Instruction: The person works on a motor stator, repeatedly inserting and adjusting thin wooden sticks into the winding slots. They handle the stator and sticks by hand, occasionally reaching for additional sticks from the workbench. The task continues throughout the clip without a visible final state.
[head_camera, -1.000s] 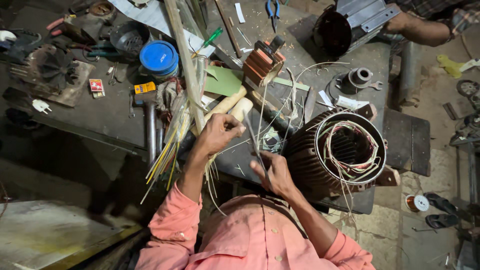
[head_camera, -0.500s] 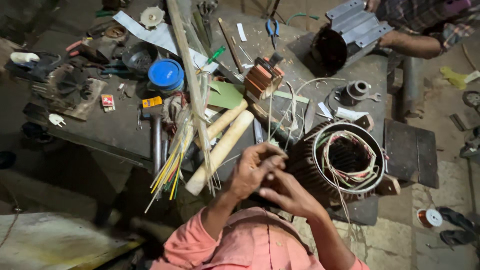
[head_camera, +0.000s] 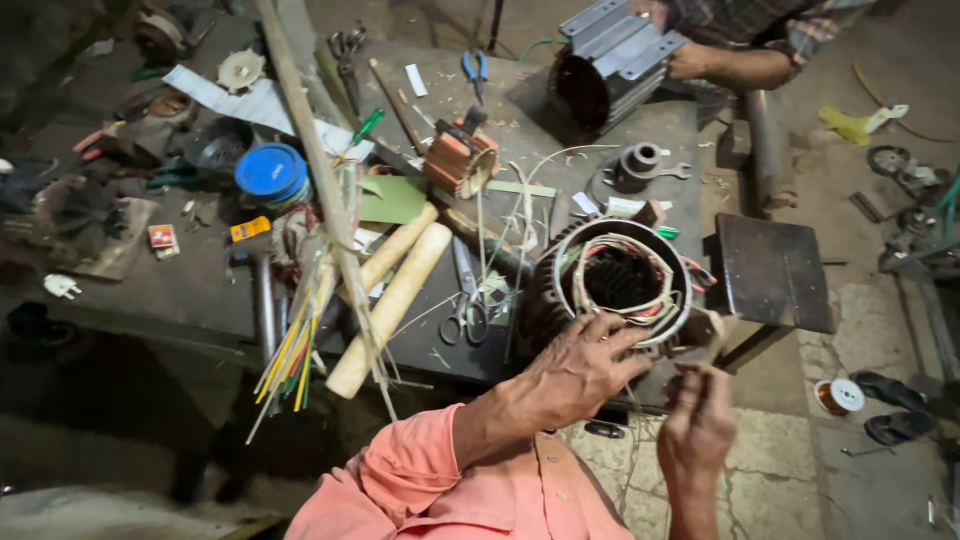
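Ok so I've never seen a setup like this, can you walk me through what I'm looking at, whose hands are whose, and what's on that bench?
The view comes from a camera on a person's head, looking down. The left hand rests on the rim of a round ribbed motor shell full of wire loops. The right hand pinches something thin beside it, too fine to tell. On the cluttered workbench lie scissors, two pale wooden rods, a bundle of coloured sticks and a blue lid. At the top, another person's arm holds a grey finned housing.

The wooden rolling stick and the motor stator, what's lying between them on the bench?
In the head view, a pair of scissors lies between the wooden stick and the stator, among loose wires.
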